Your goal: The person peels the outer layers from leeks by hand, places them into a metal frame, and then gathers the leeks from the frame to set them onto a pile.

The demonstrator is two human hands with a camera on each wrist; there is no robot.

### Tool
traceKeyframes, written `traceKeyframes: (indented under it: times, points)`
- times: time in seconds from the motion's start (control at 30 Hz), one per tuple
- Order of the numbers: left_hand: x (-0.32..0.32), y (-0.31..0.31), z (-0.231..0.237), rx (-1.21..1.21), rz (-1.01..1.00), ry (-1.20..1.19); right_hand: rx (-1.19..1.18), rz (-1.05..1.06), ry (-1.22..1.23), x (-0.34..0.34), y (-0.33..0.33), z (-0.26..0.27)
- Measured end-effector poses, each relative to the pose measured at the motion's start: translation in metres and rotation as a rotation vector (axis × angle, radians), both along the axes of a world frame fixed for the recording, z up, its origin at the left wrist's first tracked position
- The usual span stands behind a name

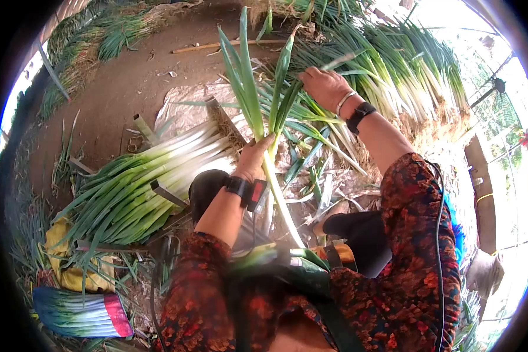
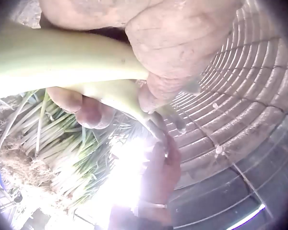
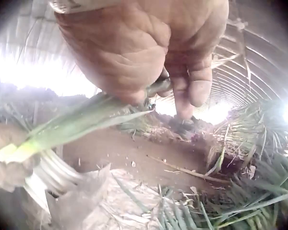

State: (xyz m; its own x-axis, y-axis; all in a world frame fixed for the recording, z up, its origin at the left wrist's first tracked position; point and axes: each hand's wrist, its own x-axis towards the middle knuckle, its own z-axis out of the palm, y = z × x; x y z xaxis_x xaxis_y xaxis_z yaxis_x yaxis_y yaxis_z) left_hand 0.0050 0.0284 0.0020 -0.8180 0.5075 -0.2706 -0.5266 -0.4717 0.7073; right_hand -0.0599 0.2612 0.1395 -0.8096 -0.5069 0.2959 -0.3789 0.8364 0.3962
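My left hand [image 1: 253,159] grips one large green onion [image 1: 280,196] around its pale stalk, just below where the green leaves fan out. The thumb lies along the stalk [image 2: 62,57] in the left wrist view. Up and to the right, my right hand [image 1: 327,91] pinches one of its leaves [image 3: 81,122], drawn out sideways from the stalk. The onion's white lower end slants down toward my lap. To the left, a bundle of pale, peeled green onions [image 1: 152,176] lies in a metal rack [image 1: 169,193].
A large heap of rooted green onions [image 1: 387,70] leans at the back right. Loose leaves and peelings [image 1: 311,170] litter the ground sheet before my knees. A yellow sack [image 1: 82,258] and a printed onion bag [image 1: 82,314] lie lower left. A stick [image 1: 217,46] lies on the dirt floor.
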Motion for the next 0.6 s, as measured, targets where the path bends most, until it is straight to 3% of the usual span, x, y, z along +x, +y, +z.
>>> traceKeyframes:
  times: [0.07,0.1,0.23,0.37,0.43,0.47,0.5,0.53,0.57,0.6]
  points:
    - [0.000,-0.004,0.010,-0.010,-0.014,0.002,0.120,-0.176,-0.115,0.012,-0.009,0.006]
    - [-0.001,-0.003,0.014,-0.025,-0.018,0.023,0.146,-0.128,-0.067,0.014,-0.008,-0.003]
    - [-0.008,0.015,0.015,-0.061,0.009,0.079,-0.308,-0.591,-0.254,0.005,-0.018,-0.005]
    - [-0.013,0.024,0.020,-0.048,0.027,0.098,-0.310,-0.678,-0.260,-0.015,-0.012,-0.023]
    - [-0.003,0.019,0.020,-0.063,0.021,0.089,-0.108,-0.704,-0.223,-0.062,0.051,-0.050]
    - [0.000,0.015,0.019,-0.072,0.025,0.088,0.063,-0.698,-0.267,-0.062,0.077,-0.024]
    - [0.003,0.013,0.013,-0.073,0.023,0.119,-0.119,-0.713,-0.155,-0.075,0.123,-0.026]
    - [0.002,0.010,0.008,-0.097,0.016,0.189,0.278,-0.686,-0.249,-0.056,0.118,0.007]
    - [0.000,0.007,0.011,-0.112,0.002,0.178,0.378,-0.658,-0.276,-0.055,0.129,0.015]
    - [-0.001,0.007,0.013,-0.124,-0.019,0.166,0.267,-0.713,-0.266,-0.051,0.121,0.026]
